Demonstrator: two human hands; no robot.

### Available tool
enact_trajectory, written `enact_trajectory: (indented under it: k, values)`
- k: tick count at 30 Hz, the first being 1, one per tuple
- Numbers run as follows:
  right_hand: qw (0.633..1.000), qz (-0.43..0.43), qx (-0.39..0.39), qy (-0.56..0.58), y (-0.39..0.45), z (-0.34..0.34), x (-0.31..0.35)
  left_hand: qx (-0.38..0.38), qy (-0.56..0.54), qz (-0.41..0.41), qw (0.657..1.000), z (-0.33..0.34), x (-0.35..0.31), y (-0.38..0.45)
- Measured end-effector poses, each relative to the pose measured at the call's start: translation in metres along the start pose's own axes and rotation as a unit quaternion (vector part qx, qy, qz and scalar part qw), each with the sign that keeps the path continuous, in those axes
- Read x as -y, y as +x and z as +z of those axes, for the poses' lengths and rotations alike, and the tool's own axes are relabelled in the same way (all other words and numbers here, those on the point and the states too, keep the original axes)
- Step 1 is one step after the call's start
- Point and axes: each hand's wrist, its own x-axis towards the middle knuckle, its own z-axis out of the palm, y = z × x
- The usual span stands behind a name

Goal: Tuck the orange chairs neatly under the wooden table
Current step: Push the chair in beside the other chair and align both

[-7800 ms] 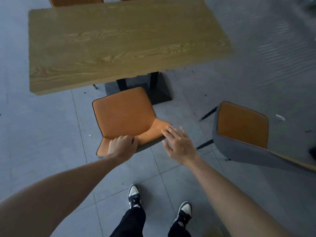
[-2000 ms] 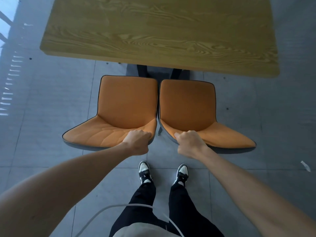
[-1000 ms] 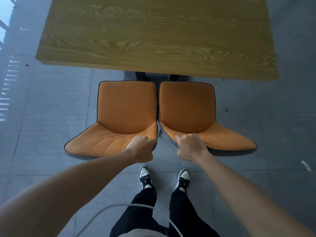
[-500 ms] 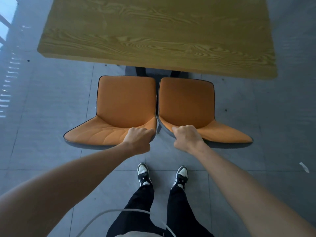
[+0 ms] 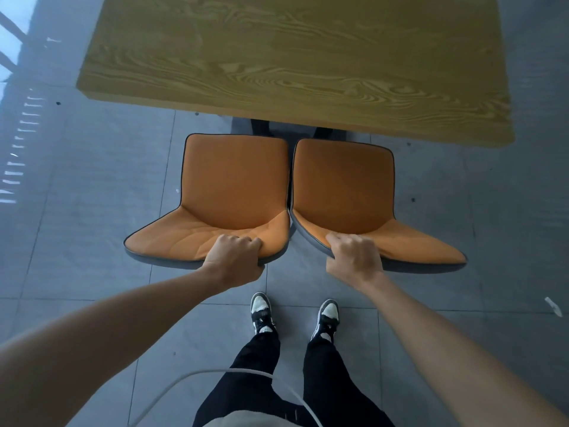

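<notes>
Two orange chairs stand side by side, nearly touching, in front of the wooden table [image 5: 295, 57]. The left chair [image 5: 234, 186] and the right chair [image 5: 345, 186] both face the table, their seat fronts close to its near edge. My left hand [image 5: 234, 257] grips the top of the left chair's backrest near its right end. My right hand [image 5: 354, 257] grips the top of the right chair's backrest near its left end. The chairs' legs are hidden beneath the seats.
The table's dark pedestal base [image 5: 261, 127] shows just beyond the seats. Grey floor tiles [image 5: 92, 211] surround everything. My feet in black and white shoes [image 5: 261, 312] stand behind the chairs. A white cable [image 5: 215, 372] hangs near my legs. A small scrap [image 5: 552, 305] lies at the right.
Earlier the second chair stood apart at the right; now both sit together. Over the last second the chairs have shifted only slightly, with my hands keeping their grip on the backrests.
</notes>
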Motion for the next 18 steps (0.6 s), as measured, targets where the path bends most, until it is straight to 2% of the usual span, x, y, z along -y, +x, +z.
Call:
enact_trajectory:
  k: [8, 13, 18]
  values:
    - [0.999, -0.023, -0.026, 0.011, -0.002, 0.01, -0.007, 0.009, -0.003, -0.01, 1.0, 0.0, 0.001, 0.0]
    - [0.998, 0.016, 0.053, -0.013, -0.001, -0.003, -0.001, 0.04, -0.039, -0.041, 0.998, -0.012, -0.004, -0.004]
    - [0.985, 0.094, 0.142, 0.024, 0.01, -0.009, 0.007, 0.121, -0.143, -0.108, 0.976, -0.026, 0.001, -0.017]
